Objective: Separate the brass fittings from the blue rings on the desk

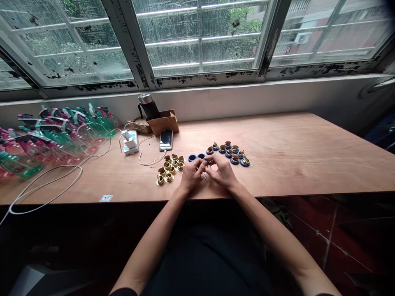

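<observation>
My left hand (pixel 191 174) and my right hand (pixel 221 172) meet over the wooden table (pixel 308 156), fingertips pinched together on a small part with a blue ring; what exactly they hold is too small to make out. A small metal piece (pixel 203 176) lies just under them. Left of my hands sits a heap of brass fittings (pixel 169 167). Beyond my right hand lies a cluster of brass fittings seated in blue rings (pixel 228 152). Two bare blue rings (pixel 196 157) rest just past my fingertips.
A phone (pixel 166 139) lies by a cardboard box (pixel 163 121) with a dark flask (pixel 148 106) behind it. A white charger (pixel 131 144) and white cables (pixel 46 181) run left. Green and pink plastic items (pixel 52 135) pile at the far left. Windows stand behind.
</observation>
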`<action>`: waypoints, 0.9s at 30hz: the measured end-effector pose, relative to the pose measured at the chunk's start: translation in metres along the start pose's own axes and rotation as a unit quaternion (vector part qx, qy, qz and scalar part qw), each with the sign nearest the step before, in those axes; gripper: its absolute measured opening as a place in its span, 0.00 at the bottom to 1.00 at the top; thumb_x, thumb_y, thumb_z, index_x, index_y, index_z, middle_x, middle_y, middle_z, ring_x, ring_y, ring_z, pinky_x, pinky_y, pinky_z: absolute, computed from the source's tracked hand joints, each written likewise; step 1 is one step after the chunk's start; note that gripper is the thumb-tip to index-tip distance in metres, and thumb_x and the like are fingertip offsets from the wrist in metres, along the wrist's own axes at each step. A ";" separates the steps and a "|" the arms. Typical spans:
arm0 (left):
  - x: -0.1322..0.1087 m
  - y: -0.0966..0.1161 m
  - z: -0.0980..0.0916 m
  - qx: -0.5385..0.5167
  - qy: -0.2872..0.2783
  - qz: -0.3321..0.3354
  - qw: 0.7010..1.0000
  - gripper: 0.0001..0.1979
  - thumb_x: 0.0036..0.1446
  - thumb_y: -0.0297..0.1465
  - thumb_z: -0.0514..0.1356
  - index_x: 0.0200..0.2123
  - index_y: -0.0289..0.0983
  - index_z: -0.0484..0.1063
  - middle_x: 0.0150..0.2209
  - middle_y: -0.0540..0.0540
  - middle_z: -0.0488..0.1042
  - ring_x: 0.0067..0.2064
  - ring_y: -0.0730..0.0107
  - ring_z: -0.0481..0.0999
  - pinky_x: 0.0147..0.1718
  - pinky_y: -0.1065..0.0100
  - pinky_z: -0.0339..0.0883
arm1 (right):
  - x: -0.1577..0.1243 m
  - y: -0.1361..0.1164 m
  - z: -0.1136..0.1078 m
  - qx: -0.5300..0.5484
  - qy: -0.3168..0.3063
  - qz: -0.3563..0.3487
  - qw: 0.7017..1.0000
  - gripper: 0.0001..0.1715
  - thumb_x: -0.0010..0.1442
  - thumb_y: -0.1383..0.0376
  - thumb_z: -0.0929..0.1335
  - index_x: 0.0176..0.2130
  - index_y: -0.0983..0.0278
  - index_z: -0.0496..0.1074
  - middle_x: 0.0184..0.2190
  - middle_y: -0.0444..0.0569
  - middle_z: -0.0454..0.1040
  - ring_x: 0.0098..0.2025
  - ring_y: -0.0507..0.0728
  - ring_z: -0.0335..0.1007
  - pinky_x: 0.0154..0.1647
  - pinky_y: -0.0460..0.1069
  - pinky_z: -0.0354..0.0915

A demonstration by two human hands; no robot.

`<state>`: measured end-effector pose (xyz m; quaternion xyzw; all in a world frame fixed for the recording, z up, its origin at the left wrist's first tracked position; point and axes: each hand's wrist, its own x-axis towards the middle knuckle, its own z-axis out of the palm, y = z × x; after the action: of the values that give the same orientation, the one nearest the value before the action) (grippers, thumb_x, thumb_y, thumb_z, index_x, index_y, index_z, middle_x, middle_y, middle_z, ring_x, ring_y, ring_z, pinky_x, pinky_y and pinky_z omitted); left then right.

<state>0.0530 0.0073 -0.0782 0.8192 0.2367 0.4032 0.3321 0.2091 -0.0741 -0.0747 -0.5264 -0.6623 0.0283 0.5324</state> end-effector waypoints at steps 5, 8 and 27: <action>0.000 0.001 -0.001 0.028 -0.004 0.013 1.000 0.16 0.71 0.42 0.58 0.38 0.37 0.78 0.28 0.49 0.77 0.28 0.73 0.72 0.29 0.71 0.62 | 0.000 -0.001 -0.002 0.013 -0.026 0.038 0.999 0.14 0.64 0.67 0.68 0.51 0.61 0.71 0.43 0.51 0.80 0.40 0.59 0.79 0.44 0.53 0.75; 0.000 0.001 -0.001 0.034 -0.006 0.014 0.999 0.16 0.70 0.41 0.58 0.38 0.37 0.77 0.28 0.49 0.77 0.27 0.73 0.71 0.29 0.71 0.61 | 0.000 -0.003 -0.002 0.021 -0.046 0.066 0.997 0.16 0.65 0.66 0.68 0.53 0.61 0.70 0.47 0.53 0.81 0.40 0.59 0.81 0.42 0.52 0.75; 0.001 0.006 -0.001 0.035 -0.037 0.003 0.999 0.16 0.71 0.42 0.56 0.36 0.37 0.73 0.28 0.50 0.75 0.28 0.73 0.70 0.30 0.70 0.61 | -0.001 -0.002 -0.002 -0.024 -0.063 0.084 0.994 0.20 0.62 0.67 0.67 0.54 0.62 0.71 0.45 0.53 0.81 0.36 0.58 0.77 0.36 0.50 0.69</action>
<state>0.0535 0.0045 -0.0725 0.8452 0.2356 0.3653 0.3108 0.2089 -0.0768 -0.0732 -0.5900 -0.6484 0.0895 0.4727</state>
